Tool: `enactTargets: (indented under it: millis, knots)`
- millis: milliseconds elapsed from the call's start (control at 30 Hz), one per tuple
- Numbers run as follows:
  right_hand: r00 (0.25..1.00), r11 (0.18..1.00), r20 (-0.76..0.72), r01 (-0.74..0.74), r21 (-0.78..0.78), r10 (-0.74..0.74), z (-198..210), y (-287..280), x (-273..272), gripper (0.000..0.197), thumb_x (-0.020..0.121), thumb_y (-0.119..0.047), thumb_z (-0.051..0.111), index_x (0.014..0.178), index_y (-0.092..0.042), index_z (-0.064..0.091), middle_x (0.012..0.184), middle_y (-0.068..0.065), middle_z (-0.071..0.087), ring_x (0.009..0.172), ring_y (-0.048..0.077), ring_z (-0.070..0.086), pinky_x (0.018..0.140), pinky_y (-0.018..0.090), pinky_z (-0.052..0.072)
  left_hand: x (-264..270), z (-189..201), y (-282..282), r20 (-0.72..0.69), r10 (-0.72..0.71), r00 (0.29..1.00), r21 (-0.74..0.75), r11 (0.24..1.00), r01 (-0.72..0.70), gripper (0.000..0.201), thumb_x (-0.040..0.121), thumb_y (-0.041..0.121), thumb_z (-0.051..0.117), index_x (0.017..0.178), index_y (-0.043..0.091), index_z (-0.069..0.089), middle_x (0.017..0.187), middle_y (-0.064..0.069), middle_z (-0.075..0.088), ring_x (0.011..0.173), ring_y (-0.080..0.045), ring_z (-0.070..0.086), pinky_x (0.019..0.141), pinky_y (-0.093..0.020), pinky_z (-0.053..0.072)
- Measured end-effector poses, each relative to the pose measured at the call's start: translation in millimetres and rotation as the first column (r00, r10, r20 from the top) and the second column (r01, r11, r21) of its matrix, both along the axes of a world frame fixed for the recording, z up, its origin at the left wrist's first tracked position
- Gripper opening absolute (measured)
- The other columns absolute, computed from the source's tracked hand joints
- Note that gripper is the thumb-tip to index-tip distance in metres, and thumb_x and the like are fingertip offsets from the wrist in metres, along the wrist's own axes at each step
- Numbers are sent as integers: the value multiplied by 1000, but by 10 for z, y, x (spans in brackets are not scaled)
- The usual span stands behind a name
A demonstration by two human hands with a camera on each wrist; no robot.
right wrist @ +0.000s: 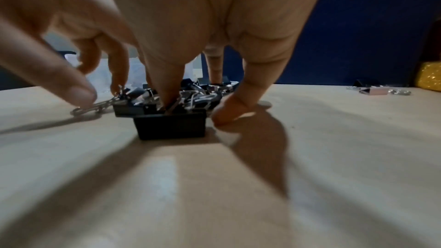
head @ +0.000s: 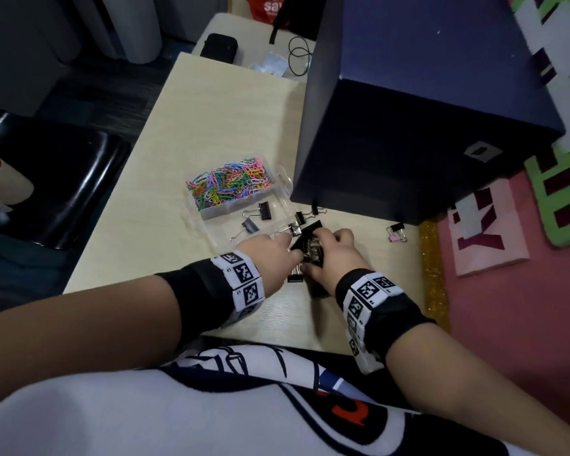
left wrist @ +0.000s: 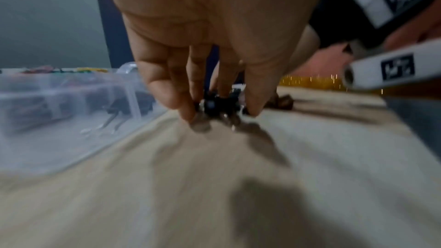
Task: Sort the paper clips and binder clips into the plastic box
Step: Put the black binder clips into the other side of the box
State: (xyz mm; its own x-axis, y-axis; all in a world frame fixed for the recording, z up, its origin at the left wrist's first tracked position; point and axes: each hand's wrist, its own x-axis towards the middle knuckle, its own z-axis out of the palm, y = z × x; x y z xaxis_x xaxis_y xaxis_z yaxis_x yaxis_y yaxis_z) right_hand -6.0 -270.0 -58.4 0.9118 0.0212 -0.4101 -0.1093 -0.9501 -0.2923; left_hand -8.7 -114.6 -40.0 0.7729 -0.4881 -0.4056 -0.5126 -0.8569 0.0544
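A clear plastic box (head: 285, 184) lies on the pale table, with coloured paper clips (head: 227, 185) in its far compartment and a few black binder clips (head: 259, 218) in the near one. Just in front of the box is a heap of black binder clips (head: 308, 246). My left hand (head: 272, 255) closes on it from the left and pinches clips (left wrist: 214, 105) between fingers and thumb. My right hand (head: 331, 250) curls over the heap (right wrist: 169, 120) from the right, with its thumb on the table. A black and a pink binder clip (head: 397, 232) lie apart to the right.
A big dark blue box (head: 425, 110) stands right behind the heap and the plastic box. A gold glitter strip (head: 433, 274) runs along the table's right edge. A black pouch (head: 218, 47) and a cable (head: 298, 55) lie far back. A black chair (head: 63, 182) is left.
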Motion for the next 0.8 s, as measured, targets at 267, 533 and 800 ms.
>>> enactTargets:
  millis: [267,533,800]
  knots:
    - [994,994,34,102,42,-103,6,-17,28,44,89,-29,61,127,-28,38,122,5,36,75,22,55,66,28,46,65,-109,160,17,-75,997,29,997,75,35,82,6,58,115,13,50,110,-12,40,87,-32,55,70,-45,56]
    - [980,977,23,197,78,-200,5,-37,131,35,88,-22,56,119,-27,41,115,5,39,62,15,46,57,26,38,126,55,162,24,25,999,-205,978,-19,33,94,32,48,125,20,48,122,-4,45,100,-26,57,77,-37,52]
    - [973,973,82,206,105,-215,168,34,242,24,88,-18,52,111,-19,45,114,4,41,71,21,53,62,28,43,340,200,653,80,320,944,-458,853,-250,28,88,28,60,114,18,59,116,-5,51,94,-27,59,81,-37,50]
